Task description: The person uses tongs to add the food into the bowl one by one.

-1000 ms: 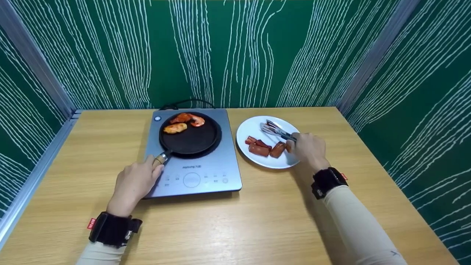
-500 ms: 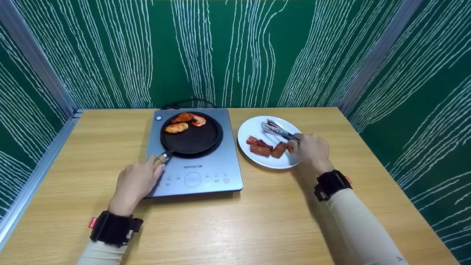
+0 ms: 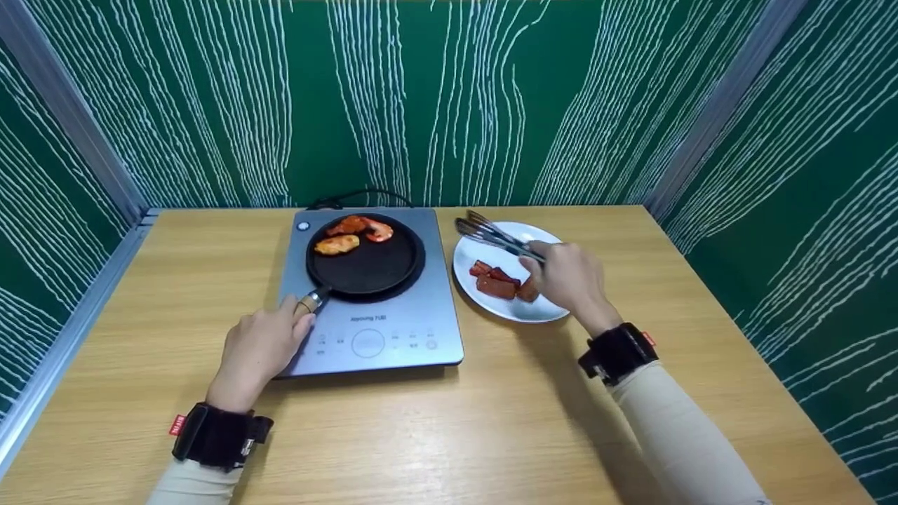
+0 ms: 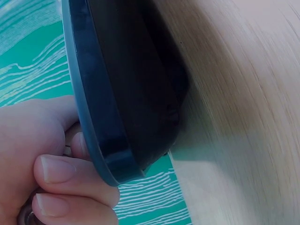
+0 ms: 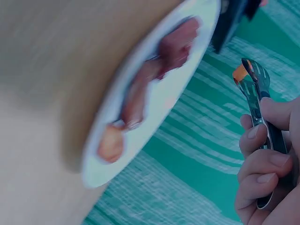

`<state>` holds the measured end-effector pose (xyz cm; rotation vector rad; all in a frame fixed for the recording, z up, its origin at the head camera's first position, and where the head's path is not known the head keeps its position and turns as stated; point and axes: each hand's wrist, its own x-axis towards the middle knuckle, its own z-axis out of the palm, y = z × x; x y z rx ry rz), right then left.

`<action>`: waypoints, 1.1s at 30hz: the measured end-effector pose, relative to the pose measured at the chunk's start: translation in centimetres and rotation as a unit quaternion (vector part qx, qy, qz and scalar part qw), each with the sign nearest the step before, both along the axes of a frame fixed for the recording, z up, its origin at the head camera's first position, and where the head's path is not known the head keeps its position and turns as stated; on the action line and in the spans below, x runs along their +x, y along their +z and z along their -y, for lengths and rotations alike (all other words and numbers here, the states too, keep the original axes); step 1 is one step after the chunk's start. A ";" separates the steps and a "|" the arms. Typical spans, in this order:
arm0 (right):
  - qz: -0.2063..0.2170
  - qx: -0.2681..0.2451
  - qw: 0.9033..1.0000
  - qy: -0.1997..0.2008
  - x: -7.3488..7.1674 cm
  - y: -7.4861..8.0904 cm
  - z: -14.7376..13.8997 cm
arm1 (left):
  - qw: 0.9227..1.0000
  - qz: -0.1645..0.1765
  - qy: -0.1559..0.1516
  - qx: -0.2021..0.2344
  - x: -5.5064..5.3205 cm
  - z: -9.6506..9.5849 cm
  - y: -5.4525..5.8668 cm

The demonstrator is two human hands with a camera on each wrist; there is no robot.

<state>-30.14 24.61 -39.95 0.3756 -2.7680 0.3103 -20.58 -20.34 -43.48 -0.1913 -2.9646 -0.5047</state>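
My left hand (image 3: 259, 344) grips the wooden-ended handle (image 3: 306, 303) of a round black frying pan (image 3: 365, 272). In the pan lie a shrimp (image 3: 379, 232), a yellowish-brown piece like a chicken wing (image 3: 337, 244) and a reddish piece (image 3: 346, 225). My right hand (image 3: 570, 278) holds metal tongs (image 3: 494, 236) above the left part of a white plate (image 3: 515, 313). Between the tongs' tips, in the right wrist view, is a small orange piece (image 5: 240, 72). Brown sausage-like pieces (image 3: 496, 287) lie on the plate, some partly behind the right hand.
The pan stands on a silver induction cooker (image 3: 421, 337), its control panel facing me. A black cord (image 3: 368, 190) runs behind it. The wooden table (image 3: 435, 435) ends against green walls (image 3: 463, 105) with white wavy lines.
My right hand has lifted the tongs off the plate and moved them left, towards the cooker. The left hand and the pan stay where they were.
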 end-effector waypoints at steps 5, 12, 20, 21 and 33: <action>-0.005 0.008 1.000 0.023 0.5 0.9 3.0 | 1.000 -0.005 -0.004 -0.001 0.0 0.1 0.0; -0.015 0.017 0.999 0.043 0.6 0.9 6.2 | 1.000 0.002 -0.001 0.002 0.0 0.1 -0.1; -0.012 0.029 0.998 0.051 0.3 0.1 9.1 | 1.000 0.004 0.001 0.002 -0.2 0.0 -0.2; -0.014 0.034 0.998 0.051 0.2 0.0 9.4 | 1.000 0.005 0.001 0.003 -0.2 0.0 -0.2; -0.024 0.062 0.997 0.050 -0.7 -0.1 11.0 | 1.000 -0.013 0.003 -0.001 0.0 0.0 -0.1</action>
